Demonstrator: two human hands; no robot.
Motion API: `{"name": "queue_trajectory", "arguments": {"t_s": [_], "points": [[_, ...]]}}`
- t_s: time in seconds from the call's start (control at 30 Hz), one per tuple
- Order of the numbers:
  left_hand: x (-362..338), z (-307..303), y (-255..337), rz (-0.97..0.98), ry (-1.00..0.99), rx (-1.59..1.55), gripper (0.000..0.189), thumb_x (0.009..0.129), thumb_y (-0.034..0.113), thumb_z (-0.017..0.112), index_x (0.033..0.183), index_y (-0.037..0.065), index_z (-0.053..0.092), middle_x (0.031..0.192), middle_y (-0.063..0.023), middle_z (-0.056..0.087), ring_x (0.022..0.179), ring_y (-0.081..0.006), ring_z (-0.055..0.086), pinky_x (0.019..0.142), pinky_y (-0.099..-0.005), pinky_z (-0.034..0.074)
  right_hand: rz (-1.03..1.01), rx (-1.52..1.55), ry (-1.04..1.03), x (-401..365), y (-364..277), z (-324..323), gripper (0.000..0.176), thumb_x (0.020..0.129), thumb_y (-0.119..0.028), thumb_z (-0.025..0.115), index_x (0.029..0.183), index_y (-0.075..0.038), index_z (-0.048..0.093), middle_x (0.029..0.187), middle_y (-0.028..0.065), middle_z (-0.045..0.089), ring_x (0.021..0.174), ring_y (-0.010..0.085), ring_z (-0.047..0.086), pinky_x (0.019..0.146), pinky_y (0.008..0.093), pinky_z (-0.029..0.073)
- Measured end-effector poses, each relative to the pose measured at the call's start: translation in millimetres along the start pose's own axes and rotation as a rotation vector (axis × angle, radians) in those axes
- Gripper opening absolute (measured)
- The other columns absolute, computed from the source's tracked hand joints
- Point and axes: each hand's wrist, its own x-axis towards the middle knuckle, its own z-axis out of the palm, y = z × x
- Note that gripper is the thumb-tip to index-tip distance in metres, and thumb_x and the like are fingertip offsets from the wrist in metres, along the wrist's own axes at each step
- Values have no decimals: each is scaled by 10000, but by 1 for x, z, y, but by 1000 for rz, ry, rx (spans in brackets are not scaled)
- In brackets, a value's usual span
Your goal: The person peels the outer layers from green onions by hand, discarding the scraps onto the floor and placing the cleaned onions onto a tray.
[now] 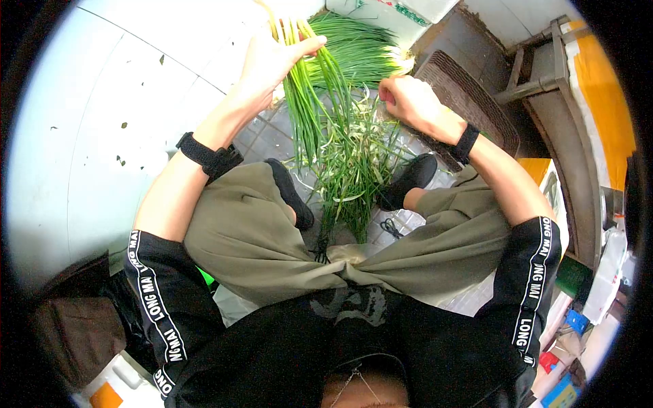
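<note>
A bunch of long green stalks (303,102) hangs from my left hand (272,64), its pale ends up and its green tips down. My right hand (418,105) is closed with curled fingers, to the right of the bunch and apart from it; what its fingers hold, if anything, is hidden. Between my feet lies a loose heap of trimmed leaves and pale scraps (354,163). Behind both hands rests a large pile of green stalks (357,51), with white ends at its right.
A brown woven basket (469,95) is at the right of the pile. Behind stands a white foam box (401,13). A metal-framed stand (551,81) is at the far right, and a white wall (122,88) at the left. My dark shoes (411,180) flank the heap.
</note>
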Motion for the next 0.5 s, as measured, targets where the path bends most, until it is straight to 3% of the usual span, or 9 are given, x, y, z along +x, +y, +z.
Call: {"name": "queue_trajectory", "arguments": {"t_s": [0.07, 0.2, 0.27, 0.3, 0.4, 0.43, 0.5], "points": [[-1, -1, 1, 14, -8, 7, 220, 854, 156, 761, 967, 44, 609, 879, -19, 636, 812, -120, 646, 744, -277, 565, 16, -73, -134, -1, 4, 1, 178, 765, -84, 638, 939, -54, 667, 866, 113, 690, 851, 318, 674, 741, 420, 536], [-1, -2, 1, 20, -26, 14, 215, 861, 162, 755, 963, 42, 608, 878, -18, 631, 822, -117, 641, 731, -274, 566, 31, -162, -198, -1, 5, -3, 195, 788, -108, 651, 972, -50, 679, 900, 126, 705, 868, 316, 683, 764, 419, 540], [-3, -3, 0, -1, -42, -13, 218, 862, 171, 757, 960, 42, 612, 874, -17, 630, 825, -116, 640, 748, -271, 562, -48, 40, -22, 6, 0, -7, 209, 829, -159, 682, 999, -37, 675, 895, 131, 700, 842, 311, 681, 757, 406, 538], [-4, -3, 0, -23, -59, -43, 220, 863, 180, 759, 958, 43, 615, 871, -16, 629, 828, -115, 638, 764, -267, 557, -147, 163, 66, 12, 1, -4, 254, 876, -238, 705, 1019, -31, 672, 898, 113, 700, 776, 254, 681, 718, 369, 537], [-2, 0, -2, 6, -169, -125, 246, 830, 208, 792, 936, 43, 643, 828, -28, 660, 799, -110, 634, 736, -267, 512, -49, 429, 141, 18, -33, -17, 372, 868, -365, 720, 1035, -37, 664, 906, 120, 692, 678, 203, 639, 643, 339, 520], [-2, 1, 0, 6, -173, -125, 246, 830, 208, 792, 936, 43, 643, 828, -28, 660, 799, -110, 634, 736, -267, 512, -88, 465, 168, 19, -38, -18, 364, 871, -355, 728, 1028, -32, 670, 861, 86, 692, 631, 142, 592, 610, 295, 498], [-4, 3, 5, -123, -284, -97, 264, 851, 241, 777, 959, 44, 638, 863, -29, 657, 836, -122, 633, 771, -274, 515, -100, 452, 119, 23, -39, -17, 346, 876, -340, 725, 1011, -27, 672, 829, 74, 688, 630, 144, 595, 612, 295, 496]]}}
